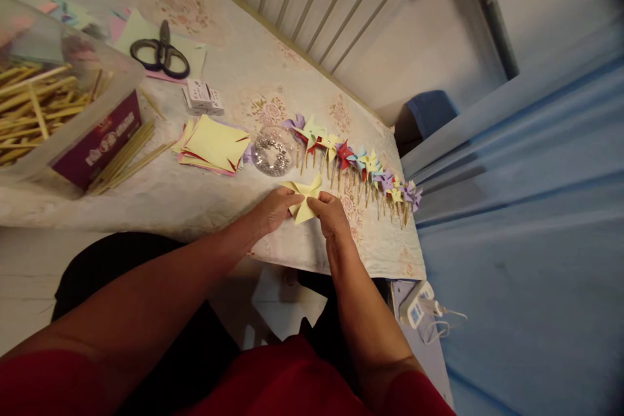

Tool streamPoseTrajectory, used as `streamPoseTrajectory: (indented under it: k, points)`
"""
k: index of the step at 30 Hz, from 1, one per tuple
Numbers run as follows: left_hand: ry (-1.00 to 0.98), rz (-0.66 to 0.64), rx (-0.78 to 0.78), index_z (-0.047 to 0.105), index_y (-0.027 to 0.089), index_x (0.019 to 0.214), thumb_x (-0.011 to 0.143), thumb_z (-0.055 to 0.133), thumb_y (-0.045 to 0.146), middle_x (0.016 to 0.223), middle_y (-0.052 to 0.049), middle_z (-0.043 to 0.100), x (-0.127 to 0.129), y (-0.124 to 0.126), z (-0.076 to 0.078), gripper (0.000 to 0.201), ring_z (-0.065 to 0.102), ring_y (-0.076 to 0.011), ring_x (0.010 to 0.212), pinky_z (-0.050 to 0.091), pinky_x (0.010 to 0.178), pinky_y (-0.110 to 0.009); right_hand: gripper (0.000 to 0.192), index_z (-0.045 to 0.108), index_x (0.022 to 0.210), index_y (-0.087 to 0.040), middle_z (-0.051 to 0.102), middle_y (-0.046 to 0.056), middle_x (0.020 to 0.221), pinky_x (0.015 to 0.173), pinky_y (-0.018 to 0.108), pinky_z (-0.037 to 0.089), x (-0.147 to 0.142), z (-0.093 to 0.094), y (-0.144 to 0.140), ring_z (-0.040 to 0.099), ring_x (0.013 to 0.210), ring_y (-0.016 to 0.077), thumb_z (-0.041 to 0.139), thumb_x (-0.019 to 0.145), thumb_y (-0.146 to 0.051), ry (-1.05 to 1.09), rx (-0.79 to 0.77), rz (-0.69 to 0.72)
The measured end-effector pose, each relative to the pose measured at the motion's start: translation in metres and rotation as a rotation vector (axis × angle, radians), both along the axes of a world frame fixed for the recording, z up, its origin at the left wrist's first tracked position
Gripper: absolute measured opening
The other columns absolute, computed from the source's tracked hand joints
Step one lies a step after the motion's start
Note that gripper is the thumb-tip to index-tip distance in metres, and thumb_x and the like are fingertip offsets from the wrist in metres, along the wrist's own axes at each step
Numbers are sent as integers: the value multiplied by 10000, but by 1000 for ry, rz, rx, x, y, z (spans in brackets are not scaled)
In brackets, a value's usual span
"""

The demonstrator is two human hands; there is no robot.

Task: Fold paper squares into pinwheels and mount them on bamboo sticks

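Note:
Between my two hands is a yellow paper pinwheel (pixel 305 210) with its points folded in to the middle. My left hand (pixel 277 209) pinches its left side, thumb on the centre. From the other side my right hand (pixel 333 214) grips it, its thumb also pressed near the centre. Just beyond lies a round clear dish (pixel 273 151) of small shiny metal pieces, perhaps pins. Left of that dish is a stack of cut paper squares (pixel 214 144), yellow on top. A row of finished-looking pinwheels on sticks (pixel 345 155) runs off to the right.
At the left stands a clear plastic bin (pixel 117 88) full of wooden sticks, with more sticks (pixel 124 156) beside it. Black-handled scissors (pixel 160 55) rest on paper sheets behind small white boxes (pixel 202 96). A power strip (pixel 416 305) sits right of the table, near a blue curtain (pixel 517 208).

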State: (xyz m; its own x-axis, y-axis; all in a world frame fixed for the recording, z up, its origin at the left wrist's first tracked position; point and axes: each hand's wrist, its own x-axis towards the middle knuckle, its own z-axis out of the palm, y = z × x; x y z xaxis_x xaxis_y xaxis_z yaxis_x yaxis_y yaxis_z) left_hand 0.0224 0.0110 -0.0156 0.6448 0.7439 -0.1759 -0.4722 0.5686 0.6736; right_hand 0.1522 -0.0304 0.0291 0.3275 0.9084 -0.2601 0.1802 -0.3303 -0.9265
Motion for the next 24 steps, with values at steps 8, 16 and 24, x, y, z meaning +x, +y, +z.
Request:
streamPoseTrajectory:
  k: [8, 16, 24]
  points:
    - [60, 98, -39, 639, 155, 752, 639, 717, 329, 692, -32, 664, -1, 3, 1, 222, 641, -172, 713, 496, 700, -277, 280, 633, 985, -216, 640, 47, 914, 812, 319, 491, -3, -6, -43, 576, 808, 172, 560, 816, -427, -487, 374, -451]
    - [108, 99, -33, 601, 173, 684, 658, 662, 315, 604, -6, 606, -5, 2, 12, 156, 605, -155, 667, 471, 658, -258, 318, 668, 1130, -247, 639, 67, 900, 780, 355, 517, -16, -42, -68, 599, 813, 207, 517, 887, -386, -587, 360, -36]
    - [0, 55, -52, 570, 181, 658, 668, 648, 243, 640, 7, 587, -5, 1, 6, 100, 528, -115, 597, 451, 618, -245, 271, 675, 1012, -236, 678, 38, 885, 692, 316, 523, -23, -37, -48, 607, 640, 157, 559, 857, -425, -414, 269, -83]
